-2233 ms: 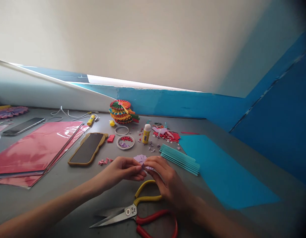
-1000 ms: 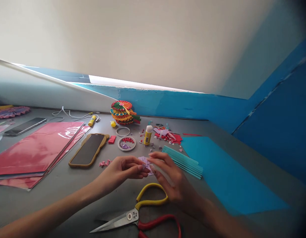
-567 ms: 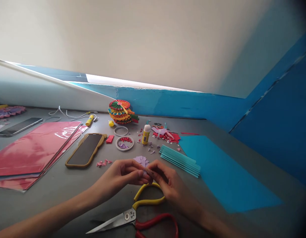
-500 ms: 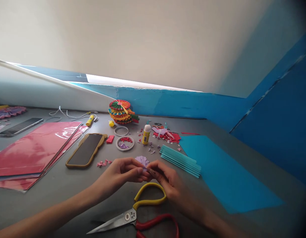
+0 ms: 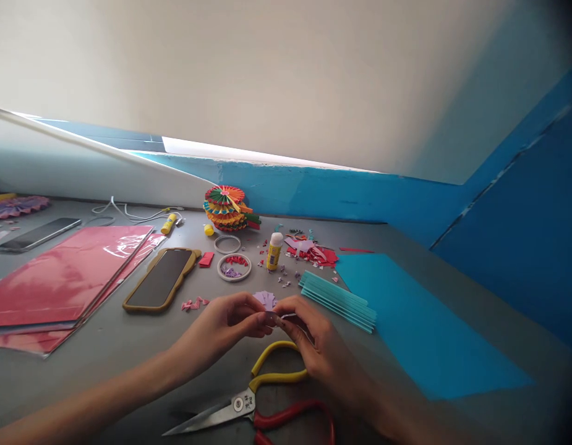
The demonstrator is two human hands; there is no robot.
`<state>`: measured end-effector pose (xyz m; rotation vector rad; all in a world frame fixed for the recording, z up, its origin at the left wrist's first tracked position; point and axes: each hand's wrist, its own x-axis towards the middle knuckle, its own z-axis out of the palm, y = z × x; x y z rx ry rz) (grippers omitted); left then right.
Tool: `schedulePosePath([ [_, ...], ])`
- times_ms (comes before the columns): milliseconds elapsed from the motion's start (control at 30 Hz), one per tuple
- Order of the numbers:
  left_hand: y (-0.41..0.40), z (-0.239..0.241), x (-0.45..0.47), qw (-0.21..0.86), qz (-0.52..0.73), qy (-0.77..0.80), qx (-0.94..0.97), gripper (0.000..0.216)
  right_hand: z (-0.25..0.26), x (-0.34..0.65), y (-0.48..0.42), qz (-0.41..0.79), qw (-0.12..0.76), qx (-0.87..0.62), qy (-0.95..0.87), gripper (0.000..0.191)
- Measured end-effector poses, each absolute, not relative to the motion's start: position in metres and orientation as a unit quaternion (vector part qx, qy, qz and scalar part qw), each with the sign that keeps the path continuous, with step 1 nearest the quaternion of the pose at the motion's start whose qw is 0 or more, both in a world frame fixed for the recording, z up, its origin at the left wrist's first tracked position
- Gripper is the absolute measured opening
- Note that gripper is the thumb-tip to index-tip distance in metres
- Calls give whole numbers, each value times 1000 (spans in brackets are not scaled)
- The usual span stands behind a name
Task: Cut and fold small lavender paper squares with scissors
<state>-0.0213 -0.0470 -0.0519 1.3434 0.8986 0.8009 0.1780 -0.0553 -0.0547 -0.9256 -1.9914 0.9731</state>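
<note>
My left hand (image 5: 237, 318) is closed, thumb and fingers pinching one end of a small lilac paper strip (image 5: 270, 315). At the strip's other end the fingertips of my right hand (image 5: 311, 334) are pressed together; the fingers hide most of it. Just beyond the fingertips, several lilac paper strips (image 5: 265, 300) lie spread like a fan. Under my right hand rests a pair of scissors with one yellow and one red handle (image 5: 286, 376), its blades pointing left. An upright glue stick (image 5: 274, 252) stands behind the lilac strips.
Pleated teal paper (image 5: 337, 301) and a blue sheet (image 5: 420, 334) lie right. Tape rings (image 5: 234, 267), one holding folded bits, and paper scraps (image 5: 311, 252) lie farther back. Left are a cased phone (image 5: 160, 281) and red paper packs (image 5: 67, 278). A pleated paper ornament (image 5: 225, 207) stands by the wall.
My fingertips have shifted slightly on the lilac strip, and more of it shows between the two hands. The things on the table have stayed where they were.
</note>
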Motion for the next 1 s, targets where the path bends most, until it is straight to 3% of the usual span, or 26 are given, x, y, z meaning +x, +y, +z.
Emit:
schedulePosePath([
  [333,-50,-50,-24,590,322,387,632,25,-61,185,-49,255,343,-275,-861,30],
  [533,-52,-43,-25,539,284,402,684,23,-58,188,-48,100,297,-233,-921,34],
  [800,-48,-40,-26,692,286,385,540,20,-41,191,-51,-113,249,-168,-947,29],
  [1000,-51,-41,-26,765,303,372,429,13,-39,192,-53,-165,235,-142,-947,31],
])
